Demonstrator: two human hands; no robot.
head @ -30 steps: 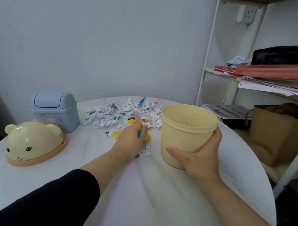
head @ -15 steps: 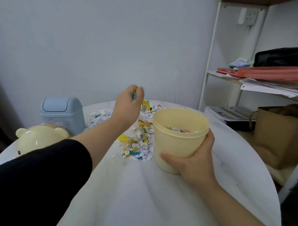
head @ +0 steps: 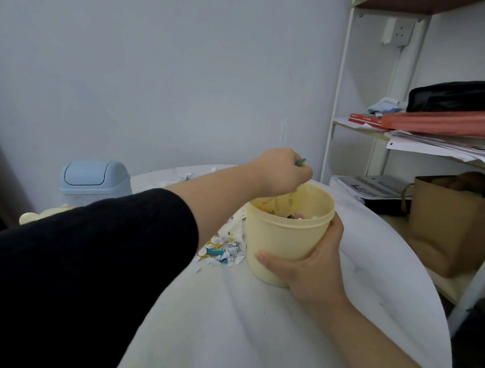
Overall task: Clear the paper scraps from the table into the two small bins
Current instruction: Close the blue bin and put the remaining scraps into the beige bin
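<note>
Scraps (head: 224,248): small torn pieces, white with blue and yellow print, heaped on the table (head: 257,323) just left of the yellow bin (head: 286,238); more lie inside it. My left hand (head: 280,171), fisted over the bin's mouth, pinches a few. My right hand (head: 312,266) grips the bin's wall. The near tabletop is open. Bins: two; the blue bin (head: 94,178) stands far left.

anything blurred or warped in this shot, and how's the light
Head view: soft, dim, bluish light, no glare; falling paper scraps under the left hand smear into streaks over the yellow bin; wide-angle lens tilts the white shelf post and swells the near black sleeve.
</note>
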